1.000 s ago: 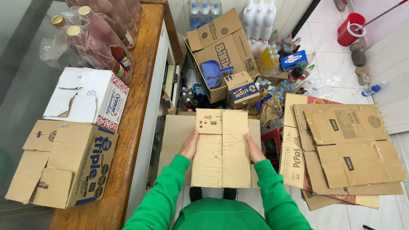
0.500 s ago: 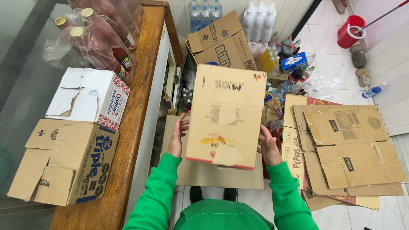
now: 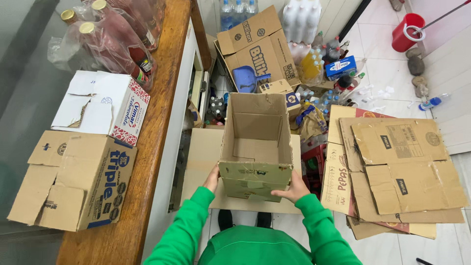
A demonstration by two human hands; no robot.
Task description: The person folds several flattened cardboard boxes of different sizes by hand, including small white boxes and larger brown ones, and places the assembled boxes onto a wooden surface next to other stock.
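Open cardboard box (image 3: pixel 256 145) straight ahead of me, mouth up, long axis running away from my body. My left hand (image 3: pixel 212 178) clasps near-left bottom corner, fingers curled on wall; my right hand (image 3: pixel 292 188) clasps near-right corner, thumb on front face. Both equally near. Box held above flattened cardboard sheet (image 3: pixel 201 162), wooden surface (image 3: pixel 162 98) to left.

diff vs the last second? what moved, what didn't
The cardboard box, flat between both hands a second ago, was lifted, turned and opened; it now stands open-topped. The left hand and right hand grip its near lower corners. The flattened cardboard stack and the counter boxes stayed put.
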